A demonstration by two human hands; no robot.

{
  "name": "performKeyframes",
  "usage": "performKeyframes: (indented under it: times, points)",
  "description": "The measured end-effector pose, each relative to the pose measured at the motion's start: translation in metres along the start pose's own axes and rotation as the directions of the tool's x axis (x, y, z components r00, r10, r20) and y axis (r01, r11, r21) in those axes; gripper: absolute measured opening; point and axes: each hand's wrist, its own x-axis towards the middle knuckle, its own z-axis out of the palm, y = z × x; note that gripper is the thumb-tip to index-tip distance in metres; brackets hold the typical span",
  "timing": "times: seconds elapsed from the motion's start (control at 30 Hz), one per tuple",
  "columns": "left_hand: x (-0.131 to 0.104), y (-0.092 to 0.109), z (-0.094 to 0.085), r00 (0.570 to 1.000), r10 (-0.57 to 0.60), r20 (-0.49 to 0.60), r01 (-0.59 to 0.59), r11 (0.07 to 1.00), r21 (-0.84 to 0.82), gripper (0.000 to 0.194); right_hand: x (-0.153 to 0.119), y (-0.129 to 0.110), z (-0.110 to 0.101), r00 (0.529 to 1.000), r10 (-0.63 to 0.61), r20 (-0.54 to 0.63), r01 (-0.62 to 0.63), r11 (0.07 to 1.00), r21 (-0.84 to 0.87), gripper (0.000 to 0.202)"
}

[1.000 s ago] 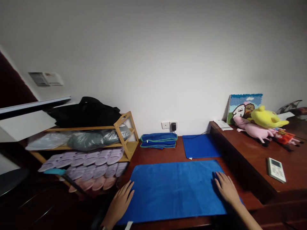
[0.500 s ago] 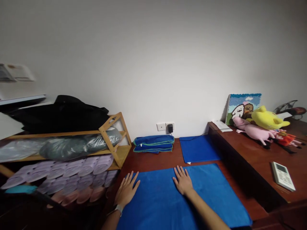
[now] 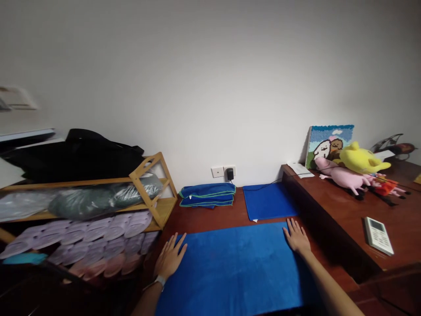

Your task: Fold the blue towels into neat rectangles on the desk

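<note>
A large blue towel (image 3: 230, 267) lies spread flat on the reddish-brown table. At its far left corner, my left hand (image 3: 170, 256) rests flat with the fingers apart; a wristband shows on that wrist. My right hand (image 3: 297, 237) lies on the towel's far right corner, fingers stretched out. Neither hand grips anything. Behind the large towel, toward the wall, a smaller folded blue towel (image 3: 269, 202) with a white tag lies flat. To its left sits a stack of folded blue towels (image 3: 207, 195) with green edging.
A wooden rack (image 3: 156, 193) with purple slippers (image 3: 108, 228) and a black bag (image 3: 75, 156) stands left. On the raised right surface lie a white remote-like device (image 3: 378, 235), plush toys (image 3: 345, 175) and a dog picture (image 3: 330, 145). A black plug (image 3: 230, 174) sits in the wall socket.
My right hand has slid right across the towel, from its middle to the far right corner. My left hand stays at the left corner. The view has shifted slightly.
</note>
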Motion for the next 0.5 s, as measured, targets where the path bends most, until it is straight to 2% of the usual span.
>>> performKeyframes:
  times: [0.17,0.4,0.5]
  points:
    - [-0.002,-0.003,-0.004,0.997,-0.027,0.067,0.027,1.000,-0.005,0.063,-0.001,-0.006,-0.001,1.000,-0.002,0.005,0.002,1.000,0.027,0.075]
    - [-0.006,0.005,-0.003,0.999,-0.025,0.021,0.025,1.000,0.002,0.063,0.008,-0.001,-0.008,0.996,0.048,0.069,-0.049,0.999,0.006,0.074]
    - [-0.006,0.006,-0.002,1.000,-0.028,-0.002,0.028,1.000,-0.007,0.063,0.003,-0.019,-0.016,0.995,0.087,0.048,-0.086,0.996,-0.016,0.072]
